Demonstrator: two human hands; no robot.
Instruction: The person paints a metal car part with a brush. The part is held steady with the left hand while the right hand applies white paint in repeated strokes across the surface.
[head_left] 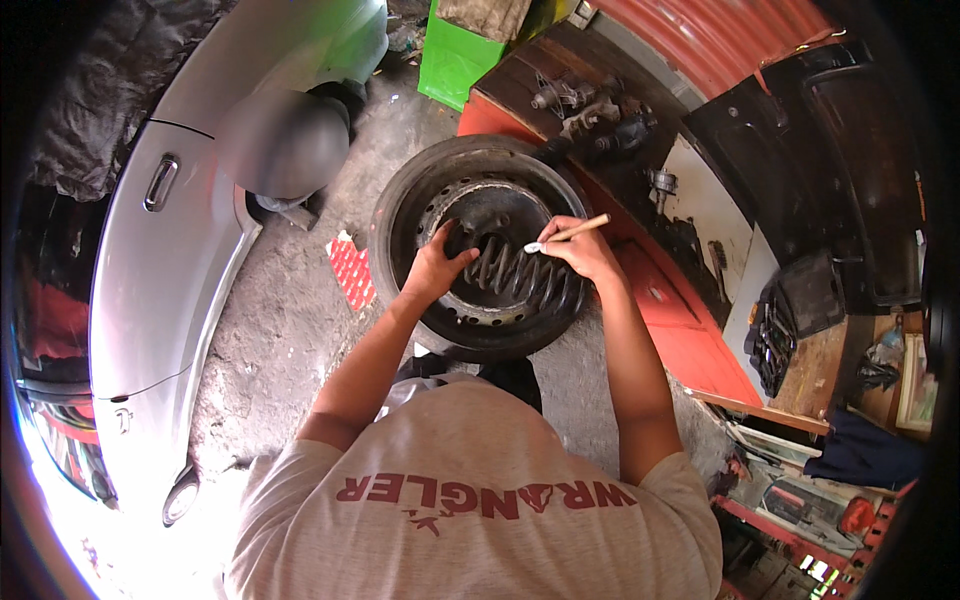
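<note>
A dark coil spring (512,278) lies across a wheel with its tyre (398,200), inside the rim's dish. My left hand (436,264) grips the spring's left end, thumb and forefinger apart around it; some fingers are hidden. Over the right part of the coils, my right hand (584,250) pinches a slim tool with a pale wooden handle (582,228). White covers the tool's tip, which is at the coils; it looks like a small brush, though its end is too small to make out.
On the left stands a silver car (150,260), with a blurred round shape near it. Greasy metal parts (590,110) lie on a red-sided bench at the upper right. A red-and-white packet (350,272) is on the concrete floor. Farther up is a green box (455,58).
</note>
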